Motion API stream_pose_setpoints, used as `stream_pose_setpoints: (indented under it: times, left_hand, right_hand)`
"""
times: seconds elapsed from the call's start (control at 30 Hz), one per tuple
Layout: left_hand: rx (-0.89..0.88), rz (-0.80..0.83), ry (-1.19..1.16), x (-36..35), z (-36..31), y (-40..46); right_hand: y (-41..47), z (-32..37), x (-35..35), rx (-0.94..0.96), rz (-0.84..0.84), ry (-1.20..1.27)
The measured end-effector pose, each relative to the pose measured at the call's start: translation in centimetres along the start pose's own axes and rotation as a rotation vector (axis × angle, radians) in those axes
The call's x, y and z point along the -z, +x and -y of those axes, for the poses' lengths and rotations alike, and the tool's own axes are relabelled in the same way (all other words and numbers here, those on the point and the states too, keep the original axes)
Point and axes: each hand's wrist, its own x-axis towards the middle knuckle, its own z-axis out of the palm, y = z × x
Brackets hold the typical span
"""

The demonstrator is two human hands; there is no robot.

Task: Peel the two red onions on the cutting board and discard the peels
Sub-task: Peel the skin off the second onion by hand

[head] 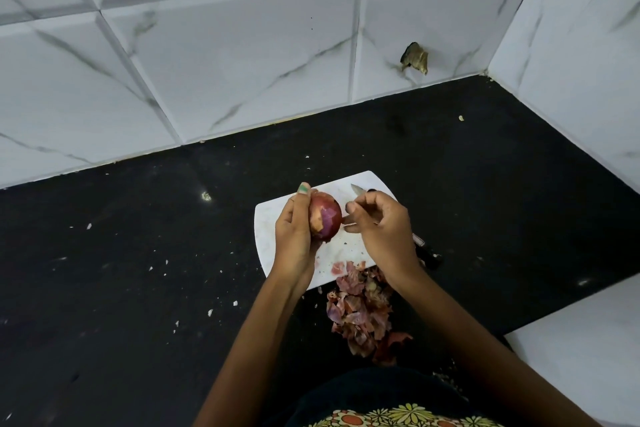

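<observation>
One view only, the head camera, looking down on a black bench (138, 270) set into a corner of white marbled wall tiles (225, 62).

Head view, centre: I see a white cutting board (277, 229) lying flat on the bench. Above it my left hand (294, 236) grips a red onion (325, 215), fingers curled behind it and the thumb, its nail painted green, pressed at the top. The onion is partly peeled: a patch of pale purple flesh shows amid the dark red skin, with a tan papery scrap at its left edge. I can make out only this one onion.

Head view, right of centre: my right hand (381, 225) sits just beside the onion, fingers curled, fingertips pinching at the skin on the onion's right side. A knife (356, 189) shows its blade tip beyond that hand, and a dark handle end appears past the wrist on the bench; whether the hand also holds the knife I cannot tell.

Head view, lower centre: a heap of red onion peels (360, 315) lies at the near corner of the board, spilling onto the bench. Small pale flecks are scattered over the bench to the left. A brown chipped hole (414, 57) marks one wall tile.
</observation>
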Motion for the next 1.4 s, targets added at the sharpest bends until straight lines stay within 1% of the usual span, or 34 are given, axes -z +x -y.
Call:
stream_pose_setpoints:
  times: [0.07,0.13,0.2,0.23,0.27,0.3,0.33,0.4,0.47,0.53,0.63,0.83,0.97,1.17,1.33,1.4]
  left_hand:
    - [0.033,0.001,-0.026,-0.1,-0.2,-0.2]
    - [0.032,0.005,-0.021,0.0,-0.2,-0.2]
    - [0.007,-0.013,0.035,0.1,-0.2,0.0]
    - [-0.004,-0.027,0.062,0.2,-0.2,0.0]
    - [-0.014,-0.036,0.090,0.3,-0.1,0.1]
    - [-0.025,-0.044,0.117,0.3,0.0,0.2]
    - [-0.037,-0.049,0.143,0.4,0.1,0.2]
    - [-0.076,-0.051,0.202,0.4,0.2,0.1]
    - [-0.117,-0.045,0.256,0.5,0.4,0.1]
    - [-0.150,-0.013,0.275,0.4,0.4,-0.1]
    - [-0.206,0.009,0.310,0.4,0.5,-0.2]
    - [-0.239,0.011,0.324,0.3,0.6,-0.4]
    - [-0.246,0.025,0.353,0.3,0.7,-0.4]
    - [-0.285,0.006,0.397,0.5,0.6,-0.1]
    - [-0.304,-0.002,0.434,0.5,0.6,-0.2]
    - [-0.309,-0.007,0.442,0.5,0.5,-0.4]
  right_hand:
    - [0.1,-0.9,0.5,-0.058,0.032,-0.076]
    - [-0.1,-2.0,1.1,-0.050,0.154,-0.319]
    - [-0.1,-2.9,1.5,-0.056,0.277,-0.579]
    - [-0.1,-2.9,1.7,-0.080,0.323,-0.645]
    - [-0.1,-2.7,1.9,-0.108,0.368,-0.647]
    - [0.0,-2.1,2.1,-0.134,0.400,-0.593]
    - [0.2,-1.6,2.3,-0.154,0.410,-0.471]
    - [0.5,0.4,2.5,-0.160,0.379,-0.209]
    - [0.7,2.3,2.5,-0.118,0.399,-0.092]
    - [0.5,3.3,2.2,-0.034,0.424,-0.146]
    - [0.2,3.6,1.8,0.074,0.384,-0.238]
    - [0.1,3.5,1.5,0.122,0.340,-0.297]
    - [0.5,3.3,1.8,0.169,0.261,-0.358]
    - [0.0,3.1,1.9,0.127,0.358,-0.294]
    - [0.1,3.3,1.7,0.198,0.297,-0.370]
    - [0.3,3.3,1.9,0.192,0.310,-0.375]
